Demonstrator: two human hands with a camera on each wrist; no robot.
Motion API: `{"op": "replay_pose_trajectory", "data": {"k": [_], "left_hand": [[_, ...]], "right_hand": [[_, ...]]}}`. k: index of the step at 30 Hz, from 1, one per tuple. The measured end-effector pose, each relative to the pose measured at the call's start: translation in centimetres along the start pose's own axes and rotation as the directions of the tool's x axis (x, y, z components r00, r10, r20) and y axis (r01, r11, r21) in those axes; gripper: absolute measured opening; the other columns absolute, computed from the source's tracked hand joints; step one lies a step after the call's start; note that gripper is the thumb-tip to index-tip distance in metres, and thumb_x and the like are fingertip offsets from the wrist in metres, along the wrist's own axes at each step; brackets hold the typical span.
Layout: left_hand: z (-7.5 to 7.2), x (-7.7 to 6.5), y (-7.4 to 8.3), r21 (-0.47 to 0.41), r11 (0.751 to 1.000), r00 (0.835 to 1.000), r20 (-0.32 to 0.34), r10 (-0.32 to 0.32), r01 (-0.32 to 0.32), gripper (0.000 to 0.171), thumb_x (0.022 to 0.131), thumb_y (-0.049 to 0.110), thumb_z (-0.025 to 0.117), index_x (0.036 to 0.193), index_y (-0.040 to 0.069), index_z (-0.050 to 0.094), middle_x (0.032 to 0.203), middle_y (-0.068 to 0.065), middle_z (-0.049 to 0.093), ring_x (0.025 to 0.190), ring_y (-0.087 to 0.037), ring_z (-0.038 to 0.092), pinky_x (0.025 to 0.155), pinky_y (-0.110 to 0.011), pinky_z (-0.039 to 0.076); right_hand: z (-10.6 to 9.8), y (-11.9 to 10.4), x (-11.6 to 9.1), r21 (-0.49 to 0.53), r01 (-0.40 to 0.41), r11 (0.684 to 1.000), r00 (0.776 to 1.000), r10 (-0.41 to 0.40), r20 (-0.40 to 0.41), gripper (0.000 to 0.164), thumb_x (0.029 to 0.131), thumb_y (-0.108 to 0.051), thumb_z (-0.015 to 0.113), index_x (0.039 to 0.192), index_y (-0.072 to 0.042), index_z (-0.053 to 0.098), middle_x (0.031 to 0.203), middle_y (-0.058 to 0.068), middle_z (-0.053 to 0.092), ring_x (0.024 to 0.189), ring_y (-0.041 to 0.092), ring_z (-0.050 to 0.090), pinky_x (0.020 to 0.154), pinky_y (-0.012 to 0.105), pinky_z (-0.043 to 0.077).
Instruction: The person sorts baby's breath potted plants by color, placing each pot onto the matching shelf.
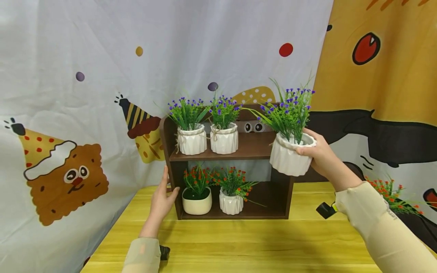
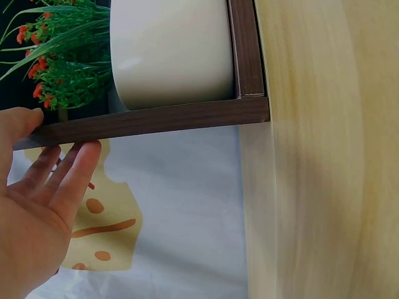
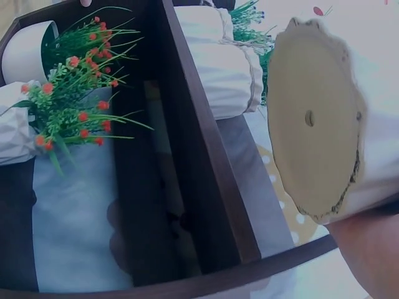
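My right hand [image 1: 319, 149] grips a white ribbed flowerpot [image 1: 290, 159] with purple flowers by its right side. The pot is slightly tilted in front of the upper board's right end; its underside [image 3: 312, 124] shows in the right wrist view. My left hand [image 1: 162, 201] holds the left side panel of a dark brown two-tier shelf [image 1: 235, 217], thumb at the front edge and fingers along the outer face. Two white pots [image 1: 192, 142] with purple flowers stand on the upper tier. Below are a smooth cream pot [image 1: 197, 203] and a white ribbed pot [image 1: 231, 203], both with red flowers.
The shelf stands on a yellow wood-grain table [image 1: 222, 242]. Behind it hangs a printed cartoon curtain [image 1: 205, 49]. Another red-flowered plant [image 1: 392, 197] is at the far right, partly hidden by my sleeve. A small black object [image 1: 326, 210] shows beside the right forearm.
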State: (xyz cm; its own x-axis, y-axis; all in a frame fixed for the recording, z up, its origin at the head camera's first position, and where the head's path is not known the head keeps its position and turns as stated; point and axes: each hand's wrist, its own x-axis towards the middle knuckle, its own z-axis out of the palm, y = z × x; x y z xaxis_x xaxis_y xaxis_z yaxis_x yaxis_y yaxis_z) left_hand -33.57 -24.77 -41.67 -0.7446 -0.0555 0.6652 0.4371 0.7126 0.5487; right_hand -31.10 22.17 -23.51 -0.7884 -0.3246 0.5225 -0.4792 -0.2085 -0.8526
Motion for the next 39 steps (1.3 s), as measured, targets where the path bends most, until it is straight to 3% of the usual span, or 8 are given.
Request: {"op": "replay_pose_trajectory", "data": {"k": [3, 8, 14, 24, 31, 39], "left_hand": [[0.0, 0.0, 0.1, 0.002, 1.000, 1.000, 0.000, -0.007, 0.007, 0.093, 0.090, 0.008, 0.069, 0.158, 0.028, 0.009, 0.128, -0.030, 0.055, 0.089, -0.041, 0.066, 0.070, -0.054, 0.053], [0.0, 0.0, 0.1, 0.005, 1.000, 1.000, 0.001, -0.011, 0.011, 0.092, 0.090, 0.008, 0.069, 0.158, 0.025, 0.010, 0.129, -0.030, 0.055, 0.089, -0.041, 0.066, 0.068, -0.053, 0.053], [-0.1, -0.2, 0.2, 0.001, 1.000, 1.000, 0.001, -0.023, 0.023, 0.091, 0.089, 0.009, 0.070, 0.158, 0.025, 0.012, 0.127, -0.030, 0.056, 0.088, -0.041, 0.066, 0.069, -0.053, 0.054], [-0.2, -0.1, 0.2, 0.011, 1.000, 1.000, 0.006, -0.026, 0.026, 0.094, 0.090, 0.009, 0.069, 0.158, 0.030, 0.007, 0.129, -0.029, 0.055, 0.090, -0.041, 0.066, 0.069, -0.054, 0.053], [-0.1, 0.0, 0.1, 0.005, 1.000, 1.000, -0.004, -0.012, 0.012, 0.095, 0.090, 0.008, 0.070, 0.157, 0.031, 0.007, 0.132, -0.030, 0.053, 0.091, -0.041, 0.066, 0.070, -0.054, 0.053], [0.0, -0.2, 0.2, 0.003, 1.000, 1.000, -0.020, -0.003, 0.003, 0.093, 0.089, 0.007, 0.070, 0.158, 0.026, 0.011, 0.128, -0.030, 0.055, 0.089, -0.041, 0.066, 0.069, -0.053, 0.054]], "right_hand": [[0.4, -0.4, 0.8, -0.051, -0.084, 0.995, 0.995, 0.080, -0.067, 0.087, 0.086, -0.011, 0.073, 0.151, 0.004, 0.017, 0.109, 0.002, 0.056, 0.086, 0.011, 0.059, 0.071, 0.024, 0.053], [1.2, -0.9, 2.1, -0.086, -0.161, 0.983, 0.978, 0.147, -0.148, 0.092, 0.087, -0.007, 0.068, 0.155, 0.001, 0.005, 0.116, 0.005, 0.045, 0.091, 0.011, 0.054, 0.072, 0.022, 0.052], [2.2, -0.7, 3.5, -0.101, -0.141, 0.985, 0.977, 0.122, -0.172, 0.081, 0.089, -0.005, 0.065, 0.153, 0.003, 0.015, 0.118, 0.006, 0.046, 0.097, 0.015, 0.052, 0.074, 0.023, 0.052], [3.2, 0.2, 5.6, -0.153, -0.141, 0.978, 0.969, 0.104, -0.224, 0.077, 0.089, -0.011, 0.068, 0.150, 0.002, 0.023, 0.121, 0.007, 0.045, 0.099, 0.016, 0.052, 0.074, 0.024, 0.052], [3.4, 1.3, 6.7, -0.249, -0.197, 0.948, 0.950, 0.122, -0.287, 0.082, 0.088, -0.021, 0.072, 0.152, -0.004, 0.024, 0.132, 0.013, 0.041, 0.103, 0.017, 0.050, 0.076, 0.024, 0.050], [4.1, 2.7, 7.6, -0.325, -0.228, 0.918, 0.929, 0.106, -0.354, 0.087, 0.083, -0.034, 0.076, 0.150, -0.005, 0.028, 0.137, 0.018, 0.042, 0.109, 0.025, 0.049, 0.084, 0.036, 0.047]]}}
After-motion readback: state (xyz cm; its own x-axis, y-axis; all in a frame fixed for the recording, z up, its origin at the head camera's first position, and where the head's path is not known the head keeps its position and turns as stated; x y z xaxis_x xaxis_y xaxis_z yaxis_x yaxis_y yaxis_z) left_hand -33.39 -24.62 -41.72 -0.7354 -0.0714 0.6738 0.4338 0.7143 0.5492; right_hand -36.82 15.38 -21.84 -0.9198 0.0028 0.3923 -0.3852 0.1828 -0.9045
